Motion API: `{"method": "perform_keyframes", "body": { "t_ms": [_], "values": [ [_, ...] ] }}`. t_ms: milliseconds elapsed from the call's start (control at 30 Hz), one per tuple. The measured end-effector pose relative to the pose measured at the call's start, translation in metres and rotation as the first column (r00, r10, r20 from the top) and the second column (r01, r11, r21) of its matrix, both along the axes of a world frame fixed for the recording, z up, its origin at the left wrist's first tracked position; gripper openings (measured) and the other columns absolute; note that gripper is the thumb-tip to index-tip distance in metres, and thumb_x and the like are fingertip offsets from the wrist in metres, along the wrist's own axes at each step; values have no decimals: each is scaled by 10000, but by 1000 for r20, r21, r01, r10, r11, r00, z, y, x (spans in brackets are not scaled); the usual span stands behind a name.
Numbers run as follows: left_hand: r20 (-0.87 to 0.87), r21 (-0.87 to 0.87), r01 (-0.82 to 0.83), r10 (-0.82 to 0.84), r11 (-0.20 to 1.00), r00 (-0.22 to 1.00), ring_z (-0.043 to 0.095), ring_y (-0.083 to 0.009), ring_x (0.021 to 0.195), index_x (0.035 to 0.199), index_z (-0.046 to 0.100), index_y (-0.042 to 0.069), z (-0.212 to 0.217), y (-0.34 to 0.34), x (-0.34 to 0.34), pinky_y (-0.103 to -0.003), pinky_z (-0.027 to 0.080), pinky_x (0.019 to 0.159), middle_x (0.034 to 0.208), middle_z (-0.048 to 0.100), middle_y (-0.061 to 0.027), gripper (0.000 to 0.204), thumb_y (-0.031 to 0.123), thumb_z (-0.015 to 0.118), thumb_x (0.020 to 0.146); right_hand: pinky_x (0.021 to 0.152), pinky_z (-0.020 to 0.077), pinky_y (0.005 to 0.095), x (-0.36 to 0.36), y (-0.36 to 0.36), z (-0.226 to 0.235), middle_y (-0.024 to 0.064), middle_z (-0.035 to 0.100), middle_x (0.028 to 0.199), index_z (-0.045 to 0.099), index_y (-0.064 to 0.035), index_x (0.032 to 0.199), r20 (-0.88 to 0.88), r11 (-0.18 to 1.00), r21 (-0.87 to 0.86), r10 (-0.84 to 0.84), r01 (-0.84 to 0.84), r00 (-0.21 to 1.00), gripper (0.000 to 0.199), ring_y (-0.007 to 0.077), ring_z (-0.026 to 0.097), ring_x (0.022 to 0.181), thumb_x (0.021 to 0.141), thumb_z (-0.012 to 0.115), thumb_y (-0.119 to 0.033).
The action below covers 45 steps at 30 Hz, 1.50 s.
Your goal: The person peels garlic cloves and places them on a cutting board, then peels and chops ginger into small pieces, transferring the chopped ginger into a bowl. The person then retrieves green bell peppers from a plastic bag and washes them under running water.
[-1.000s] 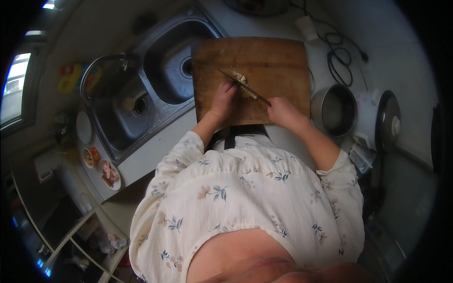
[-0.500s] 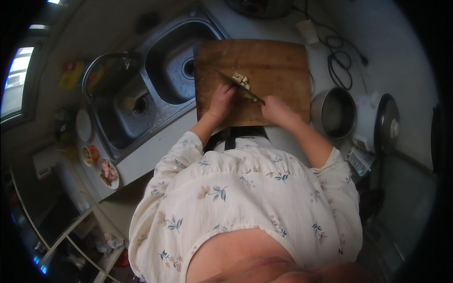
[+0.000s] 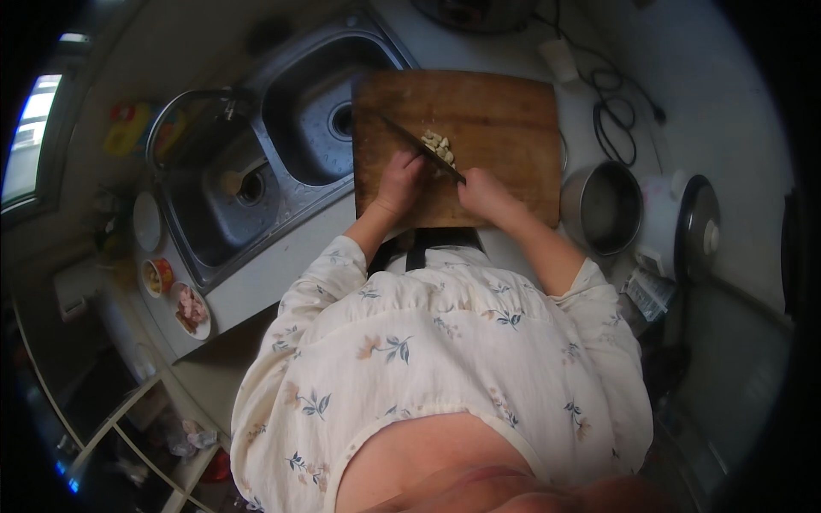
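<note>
- The pale chopped pieces (image 3: 438, 146) lie in a small heap near the middle of the wooden cutting board (image 3: 505, 111), just beyond both hands; compared with a second ago the heap sits a touch tighter, gathered against the blade.
- The knife (image 3: 419, 147) lies slantwise across the board, tip toward the far left corner, handle toward the near edge. Its angle has barely altered across the three moments, so the chopping looks to be going on in place.
- The right hand (image 3: 486, 190) is closed around the knife handle, and has moved slightly to the left.
- The left hand (image 3: 402, 178) rests curled on the board beside the blade, touching or nearly touching the pieces; whether it pinches any I cannot tell.
- The board spans the counter's far edge, overlapping the double sink (image 3: 299, 128) at its left.
- A metal pot (image 3: 609, 208) and a white rice cooker (image 3: 684, 224) stand to the board's right.
</note>
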<state>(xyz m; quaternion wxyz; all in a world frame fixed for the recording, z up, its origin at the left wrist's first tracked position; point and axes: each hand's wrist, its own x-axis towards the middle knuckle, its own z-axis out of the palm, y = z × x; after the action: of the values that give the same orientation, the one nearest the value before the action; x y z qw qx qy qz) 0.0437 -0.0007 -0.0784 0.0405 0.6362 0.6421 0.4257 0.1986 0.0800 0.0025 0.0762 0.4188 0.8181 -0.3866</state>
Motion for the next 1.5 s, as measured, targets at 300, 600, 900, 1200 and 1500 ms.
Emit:
{"method": "perform_keyframes", "body": {
  "t_ms": [300, 600, 900, 1200, 1500],
  "values": [
    [20, -3, -21, 21, 1000, 1000, 524, -310, 782, 840, 577, 52, 1, -2, 1, -359, 451, 666, 888, 558, -108, 179, 27, 613, 667, 710, 458, 446, 15, 6, 18, 254, 588, 798, 605, 24, 830, 55, 992, -124, 37, -30, 998, 221, 398, 572, 790, 766, 486, -152],
    [17, -26, 39, -39, 999, 999, 512, -313, 840, 908, 573, 60, 19, -5, -2, -379, 432, 722, 930, 545, -122, 233, 54, 626, 681, 692, 455, 432, -7, -1, -7, 245, 583, 763, 610, 13, 824, -159, 990, -95, -122, 108, 980, 214, 398, 569, 753, 771, 494, -160],
    [100, -211, -59, 82, 976, 992, 513, -299, 898, 1038, 539, 65, 19, -1, 3, -359, 429, 784, 1022, 519, -132, 357, 89, 643, 697, 676, 454, 431, 24, 24, 19, 236, 583, 754, 601, 19, 797, -72, 985, -37, -169, 167, 983, 215, 393, 565, 742, 767, 499, -168],
    [-20, -54, 82, -83, 995, 996, 504, -337, 938, 974, 553, 57, 9, 30, -3, -399, 419, 815, 1055, 532, -130, 319, 37, 616, 662, 715, 460, 444, 40, 19, 16, 253, 586, 805, 607, 34, 795, 65, 997, 24, -81, 80, 995, 224, 414, 564, 784, 769, 487, -154],
    [45, -34, 31, -29, 999, 999, 486, -338, 935, 935, 553, 42, 6, 26, -1, -389, 410, 808, 996, 534, -134, 292, 24, 609, 649, 703, 462, 446, 12, 22, 5, 255, 587, 781, 606, 33, 804, -72, 985, -43, -169, 167, 983, 223, 416, 567, 778, 756, 488, -151]
  ]
}}
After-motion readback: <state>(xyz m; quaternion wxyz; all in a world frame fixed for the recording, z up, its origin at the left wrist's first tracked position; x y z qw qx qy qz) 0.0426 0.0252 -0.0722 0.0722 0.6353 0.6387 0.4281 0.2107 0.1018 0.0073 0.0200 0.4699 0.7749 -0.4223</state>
